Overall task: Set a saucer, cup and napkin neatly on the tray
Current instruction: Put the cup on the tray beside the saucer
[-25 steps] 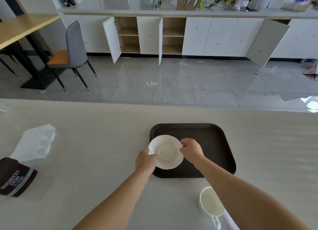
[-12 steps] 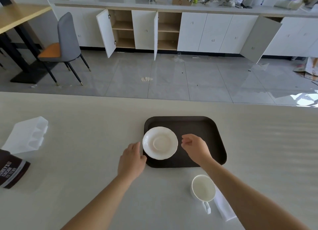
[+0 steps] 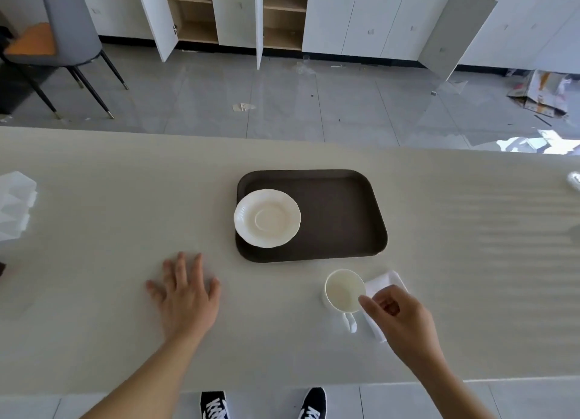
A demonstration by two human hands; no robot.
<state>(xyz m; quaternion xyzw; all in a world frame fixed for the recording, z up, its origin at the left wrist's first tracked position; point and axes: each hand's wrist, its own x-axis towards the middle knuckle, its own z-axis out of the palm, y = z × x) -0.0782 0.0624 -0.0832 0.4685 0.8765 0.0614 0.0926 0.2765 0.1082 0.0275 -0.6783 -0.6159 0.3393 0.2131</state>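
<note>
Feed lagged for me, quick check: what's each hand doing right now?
Left hand: open, flat on the table, holding nothing.
Right hand: open, fingers curled at the cup rim, not gripping yet.

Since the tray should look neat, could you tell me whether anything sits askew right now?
Yes. The saucer sits hard against the left side of the tray, its rim overhanging the tray's raised edge rather than lying flat inside. The cup and napkin are off-tray.

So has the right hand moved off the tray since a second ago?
Yes. The right hand has come back off the tray, toward the person, to the cup.
</note>
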